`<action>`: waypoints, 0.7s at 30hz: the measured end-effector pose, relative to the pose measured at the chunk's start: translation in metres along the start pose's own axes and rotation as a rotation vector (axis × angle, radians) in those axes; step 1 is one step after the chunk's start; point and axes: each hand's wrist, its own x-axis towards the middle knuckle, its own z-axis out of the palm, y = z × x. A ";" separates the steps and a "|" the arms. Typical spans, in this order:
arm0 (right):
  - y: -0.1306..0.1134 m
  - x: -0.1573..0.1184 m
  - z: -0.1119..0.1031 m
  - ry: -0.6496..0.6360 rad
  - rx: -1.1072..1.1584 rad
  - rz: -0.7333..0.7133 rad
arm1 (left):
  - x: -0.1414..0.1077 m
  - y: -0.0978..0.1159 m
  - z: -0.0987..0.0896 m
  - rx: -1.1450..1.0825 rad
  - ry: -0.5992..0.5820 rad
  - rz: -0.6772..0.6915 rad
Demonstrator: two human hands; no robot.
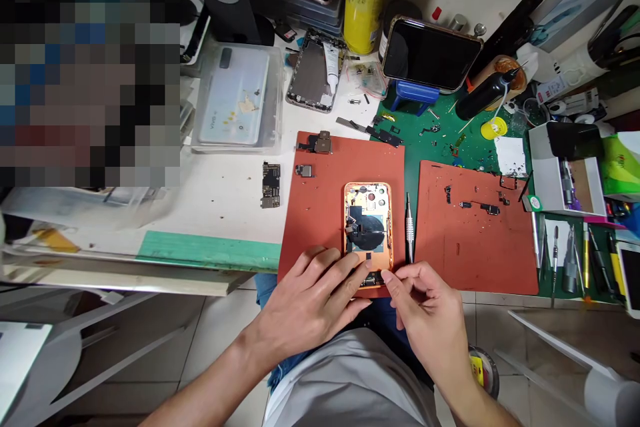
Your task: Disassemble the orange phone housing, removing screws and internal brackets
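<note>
Mat: a red silicone repair mat (320,213) lies beneath my fingers.
Housing: an opened orange phone housing (367,227) sits between my hands.
Left hand (310,300): fingers relaxed, resting on the housing.
Right hand (425,313): fingertips pinched at its lower edge, any grip hidden.
Risk: a slip could hit the precision screwdriver (409,227) just beyond my right fingers.

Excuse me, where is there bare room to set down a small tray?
The white bench left of the orange mat, beside the logic board, has room, as does the lower part of the second orange mat. The green mat behind is crowded.
</note>
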 end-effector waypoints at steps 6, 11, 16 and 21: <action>-0.002 0.000 -0.001 -0.012 0.000 0.015 | 0.001 -0.001 -0.001 0.044 0.018 0.031; -0.002 0.001 -0.001 -0.016 0.012 0.027 | 0.000 0.000 -0.001 0.058 0.013 0.045; 0.002 -0.002 -0.003 -0.002 0.042 0.052 | -0.001 0.000 0.000 0.051 -0.027 0.016; 0.005 -0.004 -0.005 0.011 0.007 0.054 | 0.001 0.001 -0.002 0.040 -0.037 0.000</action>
